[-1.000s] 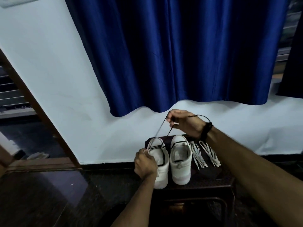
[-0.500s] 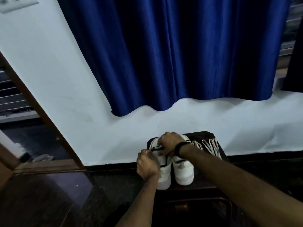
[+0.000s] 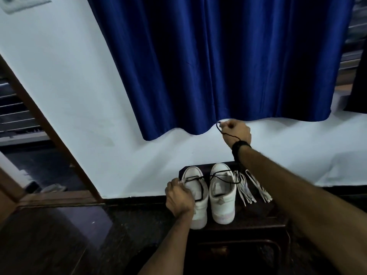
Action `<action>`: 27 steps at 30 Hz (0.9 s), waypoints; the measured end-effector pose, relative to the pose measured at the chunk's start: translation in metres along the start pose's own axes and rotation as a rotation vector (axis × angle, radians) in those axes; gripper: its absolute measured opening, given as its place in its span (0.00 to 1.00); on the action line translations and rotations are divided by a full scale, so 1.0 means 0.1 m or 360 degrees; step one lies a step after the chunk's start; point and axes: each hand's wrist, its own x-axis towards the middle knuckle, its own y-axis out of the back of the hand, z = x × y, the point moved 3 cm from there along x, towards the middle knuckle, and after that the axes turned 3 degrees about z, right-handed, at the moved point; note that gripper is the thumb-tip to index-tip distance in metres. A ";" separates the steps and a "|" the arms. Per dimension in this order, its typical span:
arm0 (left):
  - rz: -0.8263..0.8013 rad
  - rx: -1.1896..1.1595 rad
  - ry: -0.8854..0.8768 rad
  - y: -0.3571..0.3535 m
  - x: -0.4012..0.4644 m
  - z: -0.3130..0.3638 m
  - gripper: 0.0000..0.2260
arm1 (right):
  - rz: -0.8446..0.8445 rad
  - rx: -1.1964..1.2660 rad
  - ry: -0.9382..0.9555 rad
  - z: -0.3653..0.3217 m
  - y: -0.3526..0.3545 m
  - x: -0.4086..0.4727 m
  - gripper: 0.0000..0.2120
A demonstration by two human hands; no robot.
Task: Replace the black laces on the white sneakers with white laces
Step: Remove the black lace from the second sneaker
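dark stool (image 3: 264,219) standing on the dark floor (image 3: 59,245) by the wall | on it: two white sneakers (image 3: 222,193) side by side, toes pointing at the wall | two bundles of white laces (image 3: 245,188) just right of the pair

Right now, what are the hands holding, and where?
Right hand pinches the black lace near its free end. Left hand grips the left sneaker at its side.
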 end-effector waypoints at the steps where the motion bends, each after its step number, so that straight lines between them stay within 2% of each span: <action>1: -0.0012 0.0121 -0.0154 -0.01 0.02 0.00 0.14 | 0.0028 -0.0229 0.0008 0.04 0.03 -0.01 0.11; 4: -0.0137 0.0594 -0.0682 -0.08 0.09 0.11 0.25 | 0.0049 -0.0611 0.0051 0.20 0.03 -0.21 0.21; 6: -0.0280 0.0773 -0.0911 -0.14 0.12 0.20 0.20 | -0.0016 -0.0585 0.0247 0.27 -0.09 -0.42 0.23; 8: -0.0375 0.0874 -0.0993 -0.18 0.16 0.23 0.10 | -0.0200 -0.0711 0.0484 0.32 -0.27 -0.71 0.14; 10: -0.0435 0.0945 -0.0977 -0.19 0.19 0.25 0.11 | -0.0368 -0.0990 0.0649 0.43 -0.46 -1.01 0.12; 12: -0.0504 0.1008 -0.1010 -0.22 0.24 0.28 0.12 | -0.0435 -0.1091 0.0608 0.63 -0.57 -1.20 0.13; 14: -0.0565 0.0956 -0.1015 -0.20 0.29 0.33 0.13 | -0.0358 -0.1052 0.0501 0.82 -0.63 -1.28 0.12; 17: -0.0620 0.0672 -0.0843 -0.20 0.43 0.35 0.11 | -0.0174 -0.0987 0.0487 0.94 -0.66 -1.34 0.08; 22: -0.0940 -0.0291 0.0146 -0.15 0.61 0.39 0.12 | -0.0148 -0.1038 0.0481 0.99 -0.73 -1.37 0.08; 24: -0.1049 -0.0264 0.0214 -0.15 0.71 0.44 0.12 | -0.0105 -0.1026 0.0504 0.99 -0.72 -1.37 0.07; 26: -0.1235 -0.0001 0.0113 -0.14 0.73 0.52 0.12 | -0.0078 -0.1027 0.0509 0.99 -0.72 -1.37 0.07; 27: -0.1287 0.0005 0.0120 -0.15 0.73 0.57 0.13 | -0.0078 -0.1033 0.0496 0.99 -0.72 -1.38 0.07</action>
